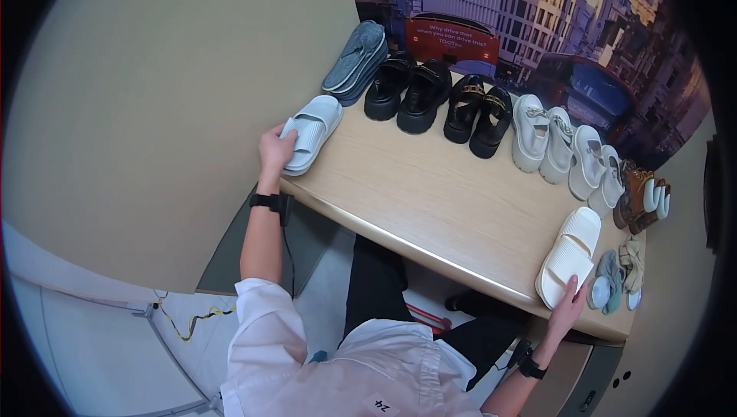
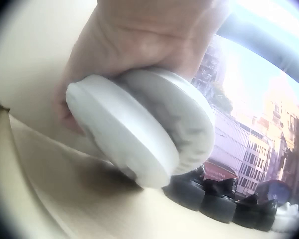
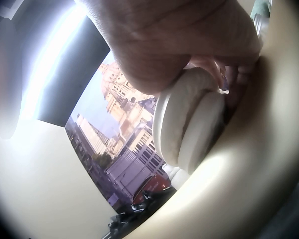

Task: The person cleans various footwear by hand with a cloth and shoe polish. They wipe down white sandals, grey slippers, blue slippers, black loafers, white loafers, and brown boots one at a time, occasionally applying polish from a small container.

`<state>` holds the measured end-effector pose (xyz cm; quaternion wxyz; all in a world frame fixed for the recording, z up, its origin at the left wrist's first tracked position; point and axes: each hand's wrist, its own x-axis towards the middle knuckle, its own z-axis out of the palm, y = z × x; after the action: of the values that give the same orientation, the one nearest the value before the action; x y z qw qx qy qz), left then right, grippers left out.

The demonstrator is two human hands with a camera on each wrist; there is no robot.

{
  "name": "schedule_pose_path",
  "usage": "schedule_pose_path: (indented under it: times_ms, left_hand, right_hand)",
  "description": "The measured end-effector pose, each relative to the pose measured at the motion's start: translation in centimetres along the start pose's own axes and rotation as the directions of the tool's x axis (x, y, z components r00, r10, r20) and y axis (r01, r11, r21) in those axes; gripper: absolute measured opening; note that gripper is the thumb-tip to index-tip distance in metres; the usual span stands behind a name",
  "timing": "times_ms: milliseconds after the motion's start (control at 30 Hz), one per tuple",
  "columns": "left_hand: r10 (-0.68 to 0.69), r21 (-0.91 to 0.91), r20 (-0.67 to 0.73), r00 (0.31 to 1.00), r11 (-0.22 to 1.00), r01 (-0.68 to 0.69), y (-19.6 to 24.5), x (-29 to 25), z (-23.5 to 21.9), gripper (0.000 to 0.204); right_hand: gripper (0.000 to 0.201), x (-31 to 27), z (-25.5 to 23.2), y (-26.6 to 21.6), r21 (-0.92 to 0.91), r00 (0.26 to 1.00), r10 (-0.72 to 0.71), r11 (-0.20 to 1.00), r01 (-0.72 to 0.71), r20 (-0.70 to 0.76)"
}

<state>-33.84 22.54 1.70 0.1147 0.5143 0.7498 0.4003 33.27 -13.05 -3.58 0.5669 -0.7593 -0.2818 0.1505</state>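
At the table's left end, my left hand (image 1: 277,150) grips a pair of pale bluish-white slides (image 1: 313,131), thumb over the top. The left wrist view shows two thick soles (image 2: 124,130) held together under the hand (image 2: 144,40). Near the front right edge, my right hand (image 1: 566,311) pinches the heel end of a cream-white pair of slides (image 1: 570,257). In the right wrist view the cream soles (image 3: 189,119) lie pressed together beneath the palm (image 3: 174,40), low over the tabletop; whether they touch it cannot be told.
Along the back of the table (image 1: 414,187) stand grey slippers (image 1: 356,60), black shoes (image 1: 424,95), more black shoes (image 1: 491,121), white shoes (image 1: 531,133) and brown boots (image 1: 636,194). Green sandals (image 1: 610,283) and beige ones (image 1: 631,263) are at the right end. A city poster (image 1: 522,18) is behind.
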Motion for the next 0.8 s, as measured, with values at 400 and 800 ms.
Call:
schedule_pose_path:
  times_ms: [400, 800]
  left_hand:
    - [-0.042, -0.067, -0.041, 0.998, 0.997, 0.039, -0.1, 0.1, 0.7, 0.059]
    - [0.419, 0.302, 0.031, 0.907, 0.861, -0.409, 1.7, -4.9, -1.8, 0.083]
  right_hand:
    - [0.056, -0.2, -0.4, -0.1, 0.019, 1.0, 0.007, 1.0, -0.007, 0.002]
    - [0.057, -1.8, -0.6, -4.2, 0.209, 0.996, 0.088, 0.974, -0.092, 0.028]
